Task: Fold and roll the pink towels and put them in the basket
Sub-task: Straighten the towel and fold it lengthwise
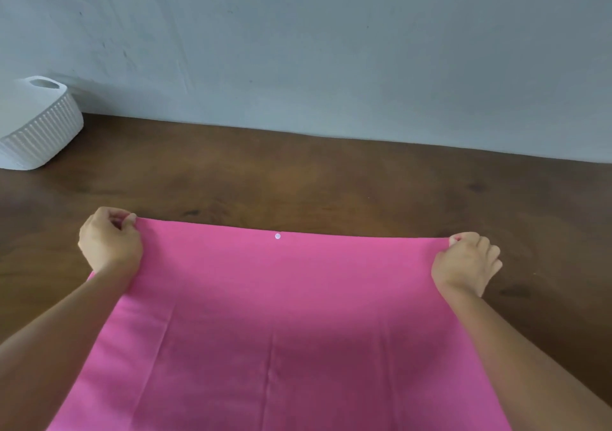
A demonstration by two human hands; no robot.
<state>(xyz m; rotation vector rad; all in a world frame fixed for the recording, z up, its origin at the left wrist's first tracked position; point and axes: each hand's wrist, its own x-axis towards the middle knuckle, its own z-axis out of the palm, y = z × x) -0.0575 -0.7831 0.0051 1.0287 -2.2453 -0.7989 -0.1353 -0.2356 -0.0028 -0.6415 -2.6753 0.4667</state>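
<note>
Left grip [111,245]: clenched on the far left corner of the towel [281,314], thumb and curled fingers pinching the cloth, knuckles turned up.
Right grip [465,263]: grasping the far right corner the same way, with a bit of pink showing between thumb and forefinger.
Towel: pink, spread wide in front of the person over the counter [331,185], running from the two grips down to the near edge of view.
Far edge: pulled straight and taut between the two corners. From where I stand I cannot tell whether it lies on the wood or is held just above it.
Creases: several faint fold lines run from the far edge toward the person, one close to the middle.
Shade: a darker patch lies across the near middle of the cloth.
Dot [277,236]: small, pale, at the middle of the far edge.
Arms: bare forearms come in from the lower left and lower right, the left one lying over the towel's left side.
Basket [39,126]: white, ribbed sides, handle slot at the rim, standing at the far left of the counter against the wall [331,50], well apart from the towel; its inside is hidden.
Counter: dark brown wood, bare between the towel and the wall.
Wall: pale grey-blue, lightly scuffed.
</note>
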